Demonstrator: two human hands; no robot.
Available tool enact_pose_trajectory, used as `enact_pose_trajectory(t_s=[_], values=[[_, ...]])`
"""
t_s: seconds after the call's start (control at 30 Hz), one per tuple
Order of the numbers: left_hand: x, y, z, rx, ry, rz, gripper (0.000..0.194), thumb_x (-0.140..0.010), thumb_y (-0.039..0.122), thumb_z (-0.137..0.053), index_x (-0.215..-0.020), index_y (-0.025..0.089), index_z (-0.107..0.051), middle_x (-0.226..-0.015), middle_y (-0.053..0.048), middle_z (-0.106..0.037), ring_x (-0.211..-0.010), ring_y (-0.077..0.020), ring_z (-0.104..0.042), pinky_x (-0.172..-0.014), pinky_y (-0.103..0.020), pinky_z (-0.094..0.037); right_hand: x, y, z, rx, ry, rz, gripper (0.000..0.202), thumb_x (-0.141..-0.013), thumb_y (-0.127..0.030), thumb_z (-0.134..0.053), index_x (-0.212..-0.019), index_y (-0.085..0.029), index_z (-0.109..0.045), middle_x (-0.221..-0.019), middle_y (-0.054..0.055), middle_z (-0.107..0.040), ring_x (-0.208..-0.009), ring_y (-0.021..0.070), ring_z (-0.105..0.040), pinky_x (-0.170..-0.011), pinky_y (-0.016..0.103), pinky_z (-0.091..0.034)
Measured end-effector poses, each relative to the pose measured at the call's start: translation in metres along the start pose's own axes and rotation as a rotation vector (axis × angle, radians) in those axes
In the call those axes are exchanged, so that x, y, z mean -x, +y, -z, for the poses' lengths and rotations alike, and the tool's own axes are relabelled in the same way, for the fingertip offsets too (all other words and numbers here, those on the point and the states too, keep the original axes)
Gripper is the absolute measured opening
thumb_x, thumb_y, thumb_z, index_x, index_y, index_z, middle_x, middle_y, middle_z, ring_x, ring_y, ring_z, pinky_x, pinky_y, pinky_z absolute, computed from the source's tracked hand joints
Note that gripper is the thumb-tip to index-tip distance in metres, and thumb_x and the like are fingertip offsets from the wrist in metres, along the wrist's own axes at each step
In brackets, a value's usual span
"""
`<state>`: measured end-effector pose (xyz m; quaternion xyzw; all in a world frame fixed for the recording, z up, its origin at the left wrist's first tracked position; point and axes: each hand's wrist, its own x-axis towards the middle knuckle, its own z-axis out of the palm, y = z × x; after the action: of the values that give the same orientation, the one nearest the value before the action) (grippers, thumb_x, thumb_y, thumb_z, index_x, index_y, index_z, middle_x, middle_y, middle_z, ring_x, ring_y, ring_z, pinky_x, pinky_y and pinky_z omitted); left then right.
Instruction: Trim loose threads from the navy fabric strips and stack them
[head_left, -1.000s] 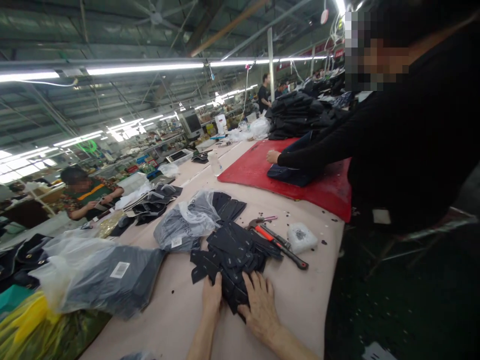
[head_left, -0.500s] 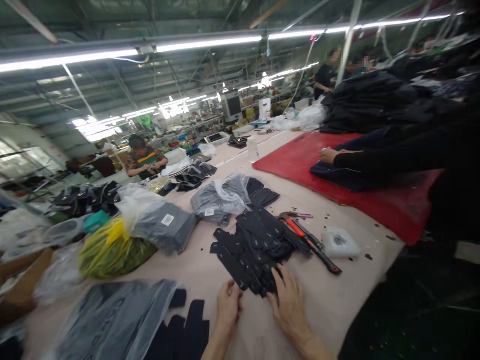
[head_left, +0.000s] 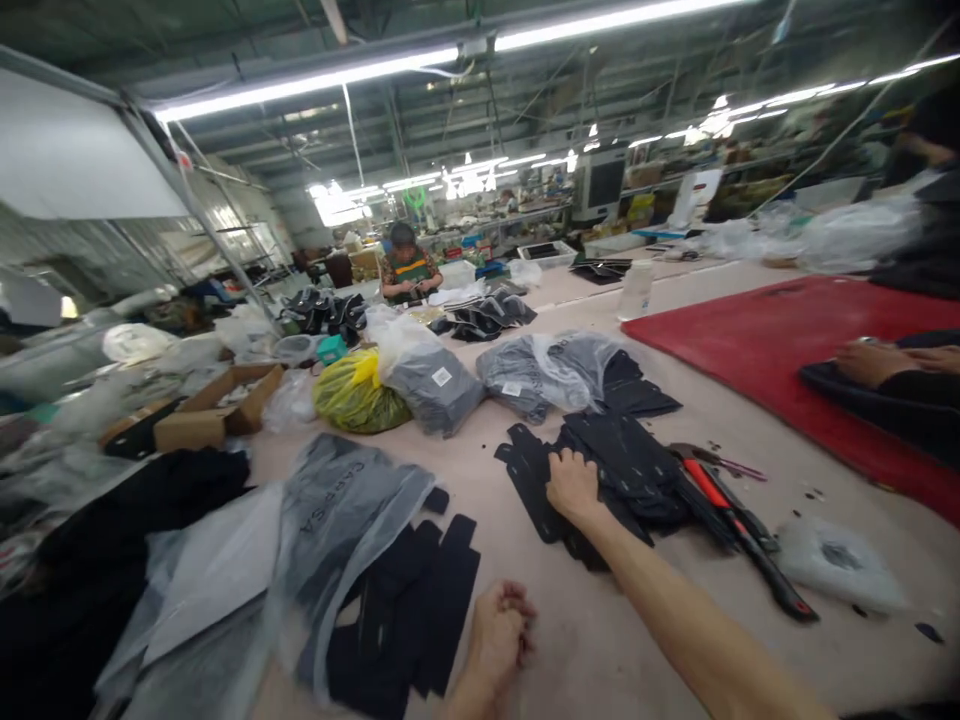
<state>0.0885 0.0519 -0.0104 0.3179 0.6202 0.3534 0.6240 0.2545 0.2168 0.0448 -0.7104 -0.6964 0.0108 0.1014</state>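
My right hand point(head_left: 574, 487) reaches into a pile of flat, dark fabric pieces point(head_left: 626, 460), its fingers bent and closed on a piece at the pile's left side. The pieces are strip-like, with small light marks on some. My left hand point(head_left: 499, 635) is above the tabletop nearer to me, its fingers curled together and slightly blurred. What it holds, if anything, is hidden. Left of it, more dark fabric pieces point(head_left: 450, 590) stick out of a translucent printed plastic bag point(head_left: 352, 500).
A hammer point(head_left: 739, 535) with a red and black handle lies right of the pile, beside a clear plastic packet point(head_left: 840, 565). Behind are filled bags point(head_left: 435, 375) and a yellow bag point(head_left: 360, 395). Another person's hands point(head_left: 874, 362) work at the red board point(head_left: 720, 340).
My view has turned left. My right hand has moved from the pile's near edge farther onto its left side. My left hand has drawn back from the pile towards the bagged pieces.
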Motion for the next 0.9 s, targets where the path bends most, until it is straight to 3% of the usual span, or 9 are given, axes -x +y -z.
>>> enact_pose_trajectory(t_s=[0.07, 0.13, 0.23, 0.33, 0.4, 0.5, 0.63, 0.73, 0.9], values=[[0.016, 0.001, 0.022, 0.053, 0.061, -0.033, 0.033, -0.052, 0.018, -0.046, -0.082, 0.014, -0.06, -0.077, -0.005, -0.067, -0.048, -0.0088, -0.053, -0.04, -0.019, -0.027, 0.004, 0.004, -0.006, 0.019, -0.028, 0.05, 0.025, -0.08, -0.015, -0.057, -0.104, -0.01, -0.062, -0.111, 0.02, -0.058, -0.108, 0.031, -0.048, -0.088, 0.041, -0.03], [0.033, -0.003, 0.047, 0.039, 0.142, -0.044, 0.021, -0.052, 0.019, -0.044, -0.068, 0.015, -0.058, -0.063, -0.004, -0.063, -0.047, -0.0094, -0.05, -0.041, -0.019, -0.028, 0.013, 0.01, -0.01, 0.034, -0.048, 0.086, 0.025, -0.082, -0.015, -0.055, -0.104, -0.008, -0.062, -0.109, 0.021, -0.057, -0.109, 0.0326, -0.047, -0.089, 0.043, -0.028], [0.061, -0.02, 0.082, 0.073, 0.227, 0.061, 0.015, -0.057, 0.028, -0.047, -0.064, 0.017, -0.055, -0.052, 0.001, -0.053, -0.042, -0.0088, -0.043, -0.039, -0.02, -0.023, 0.028, 0.011, -0.008, 0.079, -0.007, 0.099, 0.025, -0.08, -0.016, -0.055, -0.102, -0.007, -0.062, -0.111, 0.022, -0.056, -0.111, 0.0355, -0.045, -0.093, 0.048, -0.025], [0.084, -0.036, 0.103, 0.118, 0.23, 0.16, 0.025, -0.065, 0.041, -0.051, -0.072, 0.018, -0.057, -0.05, 0.004, -0.049, -0.038, -0.0077, -0.037, -0.037, -0.02, -0.018, 0.051, -0.012, -0.004, 0.045, 0.054, 0.163, 0.034, -0.079, -0.017, -0.057, -0.112, -0.011, -0.06, -0.127, 0.021, -0.051, -0.118, 0.0355, -0.041, -0.099, 0.049, -0.023], [0.09, -0.041, 0.111, 0.032, 0.26, 0.163, 0.027, -0.068, 0.044, -0.054, -0.075, 0.018, -0.058, -0.049, 0.006, -0.046, -0.037, -0.007, -0.034, -0.039, -0.02, -0.017, 0.072, -0.042, -0.004, -0.062, -0.043, 0.241, 0.036, -0.082, -0.02, -0.056, -0.118, -0.016, -0.059, -0.13, 0.017, -0.052, -0.118, 0.0326, -0.044, -0.098, 0.045, -0.027], [0.084, -0.035, 0.118, -0.235, 0.38, 0.034, 0.025, -0.073, 0.041, -0.057, -0.077, 0.017, -0.062, -0.052, 0.004, -0.05, -0.044, -0.0097, -0.042, -0.045, -0.022, -0.028, 0.107, -0.092, -0.015, -0.236, -0.347, 0.299, 0.028, -0.089, -0.031, -0.052, -0.111, -0.018, -0.063, -0.114, 0.014, -0.063, -0.105, 0.0271, -0.057, -0.089, 0.036, -0.036], [0.058, -0.015, 0.123, -0.601, 0.499, -0.163, 0.031, -0.08, 0.029, -0.054, -0.105, 0.015, -0.067, -0.064, -0.001, -0.061, -0.065, -0.0169, -0.058, -0.065, -0.026, -0.04, 0.142, -0.134, -0.038, -0.255, -0.482, 0.256, 0.027, -0.09, -0.035, -0.052, -0.094, -0.013, -0.066, -0.092, 0.015, -0.07, -0.088, 0.0263, -0.066, -0.076, 0.033, -0.042], [0.037, -0.003, 0.124, -0.729, 0.455, -0.088, 0.034, -0.079, 0.02, -0.054, -0.11, 0.012, -0.067, -0.071, -0.005, -0.066, -0.072, -0.0191, -0.061, -0.069, -0.028, -0.04, 0.15, -0.139, -0.049, -0.273, -0.499, 0.2, 0.024, -0.091, -0.027, -0.048, -0.095, -0.012, -0.065, -0.095, 0.017, -0.07, -0.089, 0.0264, -0.067, -0.074, 0.032, -0.043], [0.019, -0.002, 0.12, -0.701, 0.398, -0.049, 0.025, -0.076, 0.014, -0.055, -0.096, 0.011, -0.07, -0.075, -0.008, -0.068, -0.076, -0.0204, -0.062, -0.073, -0.029, -0.041, 0.152, -0.131, -0.05, -0.351, -0.504, 0.154, 0.022, -0.089, -0.022, -0.046, -0.093, -0.014, -0.066, -0.095, 0.015, -0.07, -0.091, 0.0244, -0.066, -0.076, 0.03, -0.043]])
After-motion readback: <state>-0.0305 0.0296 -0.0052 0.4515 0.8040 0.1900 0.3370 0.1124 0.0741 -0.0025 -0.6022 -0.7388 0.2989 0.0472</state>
